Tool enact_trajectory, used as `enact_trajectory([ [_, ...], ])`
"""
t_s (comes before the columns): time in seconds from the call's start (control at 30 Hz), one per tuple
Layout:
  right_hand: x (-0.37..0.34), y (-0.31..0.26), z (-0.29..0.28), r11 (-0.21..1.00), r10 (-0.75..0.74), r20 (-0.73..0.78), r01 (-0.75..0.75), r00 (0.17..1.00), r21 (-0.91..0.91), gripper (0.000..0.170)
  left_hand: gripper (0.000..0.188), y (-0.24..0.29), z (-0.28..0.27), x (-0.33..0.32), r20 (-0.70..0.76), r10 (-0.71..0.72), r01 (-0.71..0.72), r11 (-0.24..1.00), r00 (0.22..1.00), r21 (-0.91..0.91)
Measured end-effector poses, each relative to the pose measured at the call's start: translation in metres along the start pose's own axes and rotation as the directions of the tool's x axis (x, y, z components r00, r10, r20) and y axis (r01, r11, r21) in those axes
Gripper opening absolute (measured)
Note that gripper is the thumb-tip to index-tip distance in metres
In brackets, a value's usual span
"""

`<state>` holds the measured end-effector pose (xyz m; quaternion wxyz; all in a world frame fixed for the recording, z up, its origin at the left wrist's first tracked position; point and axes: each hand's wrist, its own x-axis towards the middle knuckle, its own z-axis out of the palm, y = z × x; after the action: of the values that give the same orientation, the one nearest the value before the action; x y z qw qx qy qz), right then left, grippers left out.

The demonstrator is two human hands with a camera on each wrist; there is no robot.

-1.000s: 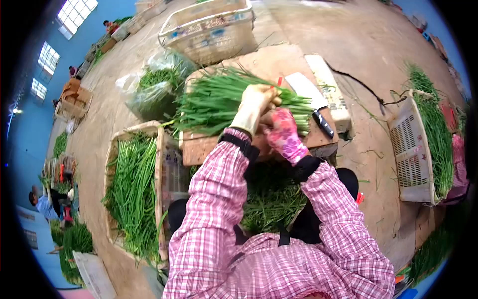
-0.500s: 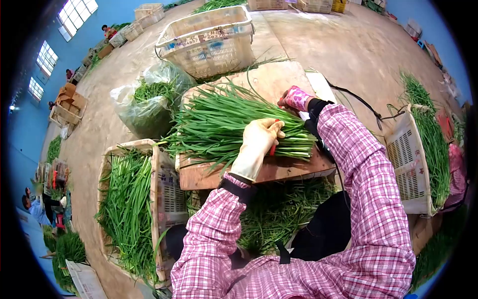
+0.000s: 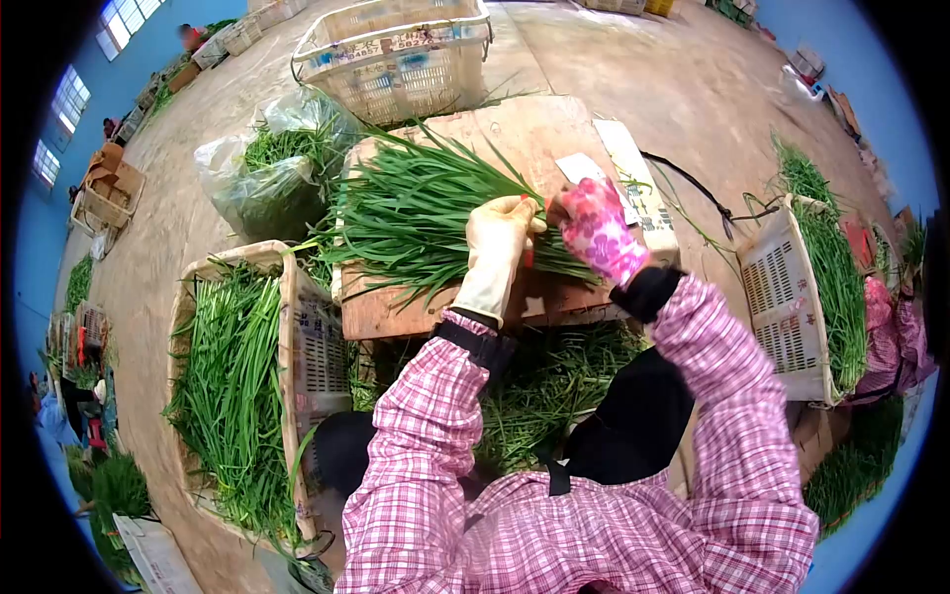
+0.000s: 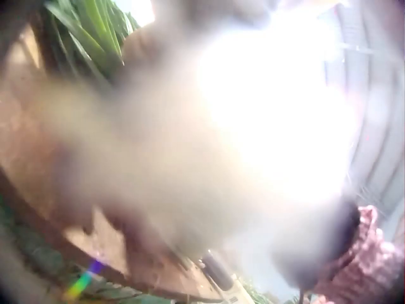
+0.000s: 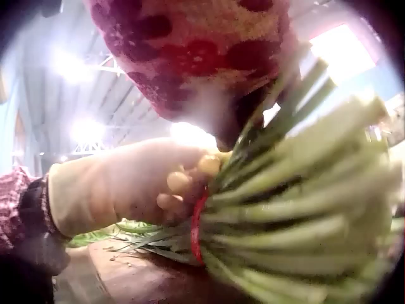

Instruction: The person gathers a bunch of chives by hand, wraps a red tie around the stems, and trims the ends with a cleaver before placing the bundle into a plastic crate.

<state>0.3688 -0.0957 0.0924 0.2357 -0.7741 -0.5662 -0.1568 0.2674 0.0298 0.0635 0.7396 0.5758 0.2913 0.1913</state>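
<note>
A bunch of long flat-leaved garlic chives [image 3: 416, 213] lies across a wooden board [image 3: 396, 315], leaves to the left and pale stems to the right. My left hand [image 3: 495, 243], in a cream rubber glove, grips the bunch beside a red band [image 5: 198, 228] that circles the stems. In the right wrist view its fingertips curl against them. My right hand [image 3: 602, 233], in a pink flowered glove, is bent over the stem side close to the left fingers, pinching a few chives at the top. A pale knife blade [image 3: 574, 166] shows beyond it. Blurred glove fills most of the left wrist view.
A crate of chives [image 3: 297, 396] stands at the left, with a clear bag of greens [image 3: 262, 183] behind it. Beyond the board is a large white crate [image 3: 396, 79]; another crate [image 3: 787, 297] holds chives at the right. Loose greens [image 3: 554, 386] lie below the board.
My right hand went out to the board's far right side, then came back to the bunch beside my left hand. The left hand kept hold of the banded chives throughout.
</note>
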Motion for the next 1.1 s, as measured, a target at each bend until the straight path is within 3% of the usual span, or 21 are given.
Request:
enact_trajectory([
  [0.03,-0.008,-0.013,0.000,0.992,0.091,-0.031,-0.093,0.995,-0.089,0.008,0.017,0.007,0.000,-0.009,0.008,-0.001,0.001,1.000,1.000,0.011],
  [0.1,-0.017,-0.022,0.008,0.987,0.128,-0.031,-0.130,0.991,-0.099,0.005,0.016,0.011,0.005,-0.030,0.047,0.236,-0.240,0.964,0.971,0.116],
  [0.13,-0.026,-0.012,0.024,0.974,0.112,-0.018,-0.114,0.994,-0.197,0.006,0.017,-0.009,0.002,-0.017,0.051,0.483,-0.474,0.826,0.874,0.305],
  [0.17,-0.036,-0.001,0.040,0.951,0.097,-0.004,-0.094,0.995,-0.295,0.009,0.018,-0.004,0.005,-0.022,0.057,0.400,-0.402,0.915,0.915,0.038],
  [0.2,-0.045,0.010,0.057,0.919,0.081,0.009,-0.071,0.997,-0.387,0.013,0.020,0.011,0.002,-0.027,0.043,0.185,-0.184,0.982,0.982,-0.034],
  [0.23,-0.043,0.003,0.049,0.965,-0.050,-0.174,0.002,0.984,-0.263,0.007,0.021,0.010,0.002,-0.015,0.031,0.123,-0.123,0.992,0.992,0.010],
  [0.27,-0.044,0.001,0.048,0.997,-0.029,-0.144,0.018,0.989,-0.076,0.013,0.020,0.002,0.000,-0.004,0.035,0.110,-0.108,0.991,0.993,-0.077],
  [0.3,-0.033,-0.020,0.024,0.990,-0.101,-0.239,0.074,0.966,-0.120,0.011,0.020,0.000,0.001,0.001,0.060,0.113,-0.108,0.991,0.992,-0.084],
  [0.37,-0.033,-0.023,0.021,0.994,-0.028,-0.108,0.017,0.994,-0.103,0.013,0.019,-0.010,0.002,0.012,0.077,0.111,-0.106,0.993,0.991,-0.060],
  [0.47,-0.034,-0.016,0.037,0.998,-0.050,-0.123,0.045,0.991,-0.047,0.014,0.021,-0.012,0.001,0.019,0.077,0.044,-0.046,0.999,0.996,0.028],
  [0.57,-0.041,-0.014,0.050,0.999,-0.042,-0.207,0.037,0.977,-0.032,0.013,0.026,-0.026,-0.007,0.034,0.160,0.118,-0.155,0.959,0.980,0.238],
  [0.6,-0.037,-0.013,0.047,0.990,-0.056,-0.155,0.036,0.986,-0.134,0.008,0.028,-0.028,-0.011,0.032,0.165,0.128,-0.168,0.953,0.978,0.253],
  [0.63,-0.033,-0.017,0.043,0.987,0.077,-0.070,-0.086,0.995,-0.133,0.008,0.029,-0.025,-0.010,0.030,0.174,0.139,-0.183,0.946,0.975,0.268],
  [0.67,-0.023,-0.026,0.019,0.982,0.181,-0.025,-0.179,0.983,0.067,0.013,0.023,-0.010,-0.010,0.018,0.221,0.121,-0.184,0.938,0.968,0.294],
  [0.7,-0.019,-0.024,0.018,0.879,0.369,0.079,-0.375,0.926,0.294,0.020,0.025,-0.001,-0.014,0.015,0.316,0.044,-0.142,0.945,0.948,0.294],
  [0.77,-0.014,-0.026,0.010,0.735,0.558,0.146,-0.569,0.817,0.368,0.024,0.029,0.001,-0.018,0.005,0.384,0.047,-0.149,0.959,0.922,0.240],
  [0.83,-0.012,-0.021,0.014,0.730,0.575,0.193,-0.605,0.795,0.318,0.025,0.034,-0.003,-0.018,0.005,0.465,0.114,-0.260,0.929,0.878,0.263],
  [0.87,-0.011,-0.019,0.017,0.758,0.565,0.209,-0.602,0.798,0.252,0.026,0.033,-0.006,-0.020,0.005,0.449,0.156,-0.361,0.833,0.880,0.420],
  [0.97,-0.005,-0.017,-0.012,0.697,0.578,0.313,-0.656,0.753,0.291,0.027,0.031,0.005,-0.007,-0.010,0.262,0.147,-0.268,0.814,0.954,0.516],
  [1.03,-0.003,-0.001,-0.023,0.546,0.620,0.295,-0.670,0.727,0.503,0.023,0.030,-0.005,0.002,-0.006,0.165,0.164,-0.212,0.916,0.973,0.341],
  [1.1,-0.006,0.003,-0.033,0.629,0.627,0.193,-0.636,0.755,0.446,0.024,0.032,-0.006,0.002,-0.008,0.127,0.107,-0.140,0.946,0.986,0.291],
])
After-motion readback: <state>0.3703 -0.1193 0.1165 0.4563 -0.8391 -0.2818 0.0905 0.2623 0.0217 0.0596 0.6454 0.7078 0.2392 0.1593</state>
